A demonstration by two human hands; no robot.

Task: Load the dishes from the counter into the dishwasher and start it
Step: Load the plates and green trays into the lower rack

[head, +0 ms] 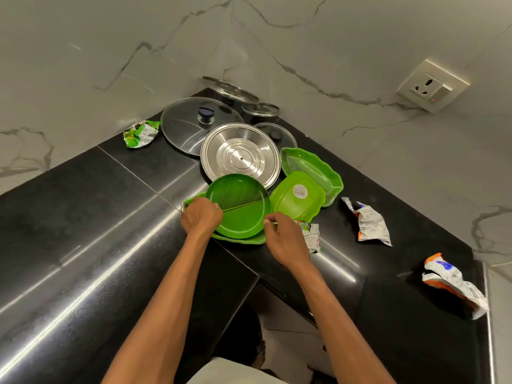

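A round green plate (241, 209) lies on top of a flat green tray (243, 241) near the inner corner of the black counter (97, 217). My left hand (201, 216) grips the plate's left rim. My right hand (285, 239) pinches its right rim. Behind it lies a steel plate (241, 153). To the right are an upturned green dish (297, 195) with a sticker and a scalloped green bowl (313, 170). A large glass lid (191, 126) with a dark knob lies at the back, with smaller lids (260, 109) beyond it. The dishwasher is out of view.
Crumpled wrappers lie about: a green wrapper (140, 133) at the back left, a silver wrapper (311, 235) beside my right hand, another silver wrapper (370, 223) further right, and an orange wrapper (454, 284) by the counter's right edge. Marble walls meet in the corner. A wall socket (432, 85) sits at the right.
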